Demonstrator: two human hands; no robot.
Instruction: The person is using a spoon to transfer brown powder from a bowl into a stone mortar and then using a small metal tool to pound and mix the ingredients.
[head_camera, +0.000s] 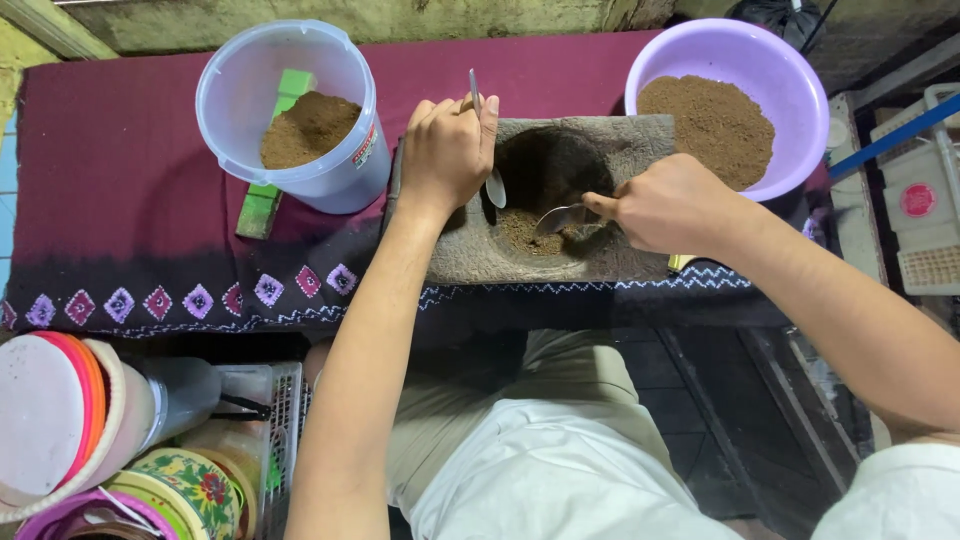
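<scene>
A grey stone mortar (470, 255) sits on a maroon cloth, with brown powder (520, 230) in its hollow. My left hand (447, 150) rests on the mortar's left rim and grips a metal spoon (494, 186) that points down into the hollow. My right hand (665, 205) holds a second metal spoon (558, 218), its bowl lying in the powder at the bottom. A clear plastic bucket (345, 170) with brown powder stands to the left. A purple basin (790, 80) with more brown powder stands at the right.
The maroon cloth (120, 170) with a patterned border covers the bench. A green bar (262, 208) lies under the bucket. Stacked lids, a flowered tin (190, 485) and a white basket (285, 400) sit at lower left. White crates (925, 210) stand at the right.
</scene>
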